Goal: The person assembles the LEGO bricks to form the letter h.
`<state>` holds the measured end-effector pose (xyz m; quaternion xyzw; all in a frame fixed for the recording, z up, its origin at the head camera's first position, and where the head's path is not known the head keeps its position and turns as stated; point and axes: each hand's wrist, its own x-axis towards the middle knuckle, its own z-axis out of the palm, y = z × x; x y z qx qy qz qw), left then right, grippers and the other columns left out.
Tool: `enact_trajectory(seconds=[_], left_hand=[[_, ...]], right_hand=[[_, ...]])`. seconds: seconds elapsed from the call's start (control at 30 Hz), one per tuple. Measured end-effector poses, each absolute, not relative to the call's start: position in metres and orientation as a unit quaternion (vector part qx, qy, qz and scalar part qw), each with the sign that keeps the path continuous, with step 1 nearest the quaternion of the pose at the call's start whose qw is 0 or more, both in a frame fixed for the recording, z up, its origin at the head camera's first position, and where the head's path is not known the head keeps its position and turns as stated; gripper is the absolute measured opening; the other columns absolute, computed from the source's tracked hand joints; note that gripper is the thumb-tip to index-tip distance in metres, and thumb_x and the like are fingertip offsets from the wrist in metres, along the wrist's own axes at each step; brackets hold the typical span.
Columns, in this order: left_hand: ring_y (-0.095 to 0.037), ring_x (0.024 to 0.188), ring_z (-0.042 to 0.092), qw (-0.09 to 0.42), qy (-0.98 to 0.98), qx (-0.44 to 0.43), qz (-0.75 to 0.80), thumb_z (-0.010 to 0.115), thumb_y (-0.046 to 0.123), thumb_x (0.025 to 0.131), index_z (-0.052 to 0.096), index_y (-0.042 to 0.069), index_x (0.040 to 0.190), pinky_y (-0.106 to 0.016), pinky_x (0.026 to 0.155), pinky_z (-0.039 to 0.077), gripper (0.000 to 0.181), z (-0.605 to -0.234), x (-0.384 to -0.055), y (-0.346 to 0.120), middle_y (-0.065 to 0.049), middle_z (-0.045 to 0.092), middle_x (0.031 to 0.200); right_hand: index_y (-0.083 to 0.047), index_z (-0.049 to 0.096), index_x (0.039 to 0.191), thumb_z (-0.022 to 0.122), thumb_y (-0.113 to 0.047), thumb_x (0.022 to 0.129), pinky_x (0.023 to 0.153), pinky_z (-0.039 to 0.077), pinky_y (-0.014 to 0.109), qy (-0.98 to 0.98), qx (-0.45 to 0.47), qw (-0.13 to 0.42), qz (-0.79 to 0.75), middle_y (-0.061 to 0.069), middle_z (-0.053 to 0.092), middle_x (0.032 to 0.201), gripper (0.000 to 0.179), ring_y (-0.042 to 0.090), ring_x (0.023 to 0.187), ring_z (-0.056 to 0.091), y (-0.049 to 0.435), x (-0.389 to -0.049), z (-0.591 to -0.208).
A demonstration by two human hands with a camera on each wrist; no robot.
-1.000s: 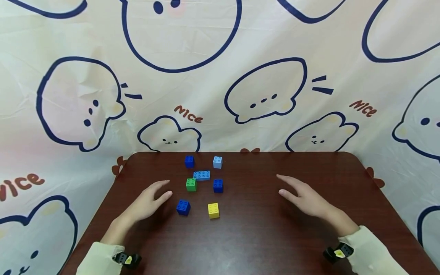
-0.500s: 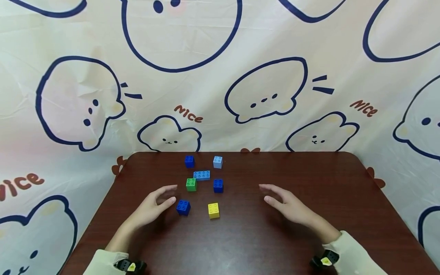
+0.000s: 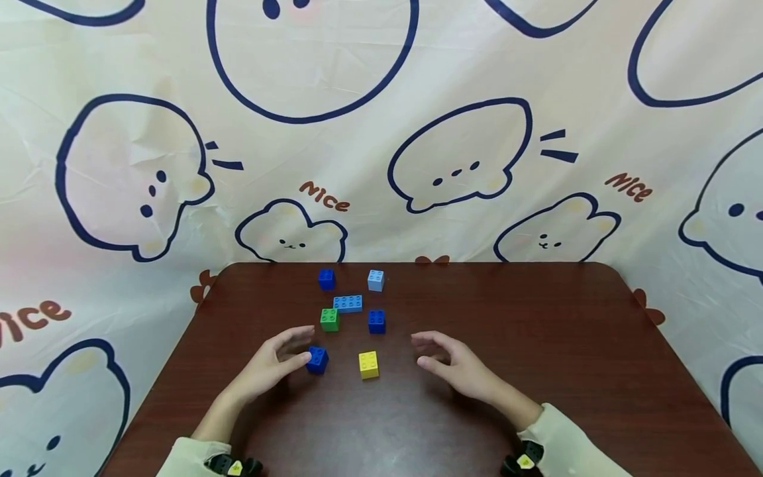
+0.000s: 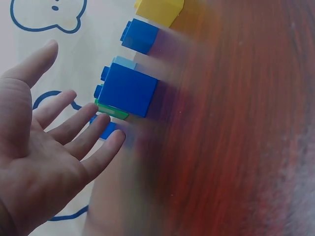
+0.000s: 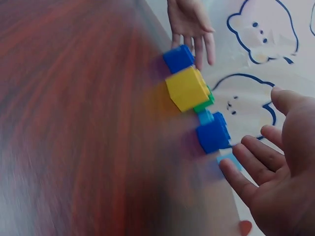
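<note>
Apparently at the approach stage, a person's bare left hand [image 3: 268,364] hangs at far left, fingers relaxed and holding nothing, its thumb tip at the edge of a dark blue, square plastic brick [image 3: 318,360] on a dark brown table [image 3: 381,427]; whether they touch cannot be told. Farther back and slightly right sits a green, square plastic brick [image 3: 330,320]; a yellow, square plastic brick [image 3: 368,365] stands between the 2 hands. At right, the bare right hand [image 3: 457,366], fingers gently bent, palm inward, is empty. Gripping the dark blue brick would likely call for closing the left thumb and fingers around it.
</note>
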<state>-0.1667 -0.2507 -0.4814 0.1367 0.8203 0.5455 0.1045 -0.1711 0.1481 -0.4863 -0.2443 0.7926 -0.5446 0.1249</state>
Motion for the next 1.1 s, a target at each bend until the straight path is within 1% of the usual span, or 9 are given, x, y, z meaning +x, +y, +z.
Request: enact_trajectory(seconds=[0.07,0.2,0.4,0.43,0.57,0.7,0.83,1.0,1.1], left_hand=[[-0.044,0.136,0.048,0.112,0.81,0.137,0.559,0.065,0.017,0.101,0.045,-0.002,0.149,-0.035,0.103,0.05,0.055,-0.484,-0.166,-0.253,-0.026,0.05,0.148],[-0.045,0.136,0.046,0.126,0.796,0.143,0.575,0.068,0.015,0.099,0.046,-0.003,0.148,-0.023,0.097,0.049,0.057,-0.488,-0.164,-0.256,-0.026,0.049,0.148],[-0.044,0.131,0.05,0.135,0.792,0.163,0.573,0.073,0.01,0.095,0.05,-0.002,0.145,-0.031,0.099,0.052,0.056,-0.493,-0.166,-0.256,-0.025,0.051,0.146],[-0.043,0.129,0.051,0.135,0.791,0.164,0.574,0.073,0.009,0.095,0.05,-0.003,0.145,-0.031,0.098,0.052,0.056,-0.494,-0.167,-0.256,-0.026,0.051,0.146],[-0.039,0.124,0.055,0.132,0.793,0.159,0.574,0.073,0.007,0.094,0.051,-0.005,0.143,-0.023,0.092,0.052,0.055,-0.496,-0.168,-0.255,-0.027,0.052,0.144],[-0.033,0.123,0.057,0.123,0.801,0.146,0.567,0.073,0.007,0.094,0.053,-0.005,0.142,-0.022,0.091,0.053,0.053,-0.497,-0.167,-0.254,-0.026,0.056,0.14],[-0.034,0.124,0.058,0.113,0.814,0.127,0.555,0.074,0.008,0.094,0.058,-0.003,0.138,-0.023,0.089,0.054,0.048,-0.499,-0.166,-0.253,-0.023,0.06,0.136],[-0.037,0.123,0.059,0.107,0.824,0.111,0.546,0.074,0.006,0.093,0.062,0.0,0.134,-0.023,0.088,0.054,0.043,-0.501,-0.168,-0.252,-0.019,0.063,0.132],[-0.037,0.123,0.059,0.103,0.828,0.11,0.541,0.073,0.006,0.094,0.062,0.0,0.133,-0.023,0.087,0.054,0.042,-0.501,-0.168,-0.252,-0.019,0.064,0.13]], right_hand=[[-0.003,0.053,0.143,0.065,-0.015,0.102,0.096,0.052,0.027,0.784,-0.249,0.129,-0.553,0.018,0.057,0.142,0.045,0.032,0.123,0.061,0.14,-0.171,-0.489],[-0.003,0.054,0.142,0.071,-0.019,0.098,0.095,0.053,0.028,0.777,-0.255,0.131,-0.56,0.017,0.058,0.142,0.05,0.03,0.123,0.061,0.126,-0.172,-0.494],[-0.002,0.053,0.143,0.076,-0.014,0.093,0.095,0.055,0.036,0.77,-0.259,0.128,-0.568,0.017,0.057,0.143,0.056,0.032,0.129,0.056,0.106,-0.175,-0.505],[-0.002,0.053,0.143,0.076,-0.014,0.093,0.095,0.055,0.035,0.771,-0.257,0.131,-0.568,0.016,0.057,0.143,0.057,0.032,0.129,0.056,0.104,-0.175,-0.507],[-0.002,0.051,0.145,0.076,-0.015,0.093,0.094,0.055,0.032,0.772,-0.256,0.131,-0.567,0.016,0.056,0.145,0.06,0.033,0.129,0.055,0.092,-0.177,-0.511],[-0.002,0.054,0.144,0.076,-0.015,0.093,0.089,0.055,0.029,0.773,-0.25,0.117,-0.571,0.016,0.059,0.141,0.057,0.033,0.126,0.057,0.084,-0.178,-0.516],[-0.004,0.059,0.141,0.077,-0.016,0.092,0.084,0.054,0.026,0.782,-0.24,0.107,-0.565,0.01,0.065,0.134,0.053,0.029,0.12,0.061,0.076,-0.179,-0.521],[-0.008,0.062,0.139,0.078,-0.021,0.092,0.082,0.052,0.026,0.8,-0.225,0.105,-0.547,0.003,0.067,0.131,0.051,0.023,0.116,0.062,0.07,-0.175,-0.522],[-0.01,0.063,0.138,0.079,-0.021,0.091,0.08,0.051,0.026,0.808,-0.223,0.095,-0.537,0.003,0.068,0.129,0.05,0.022,0.113,0.062,0.067,-0.174,-0.523]])
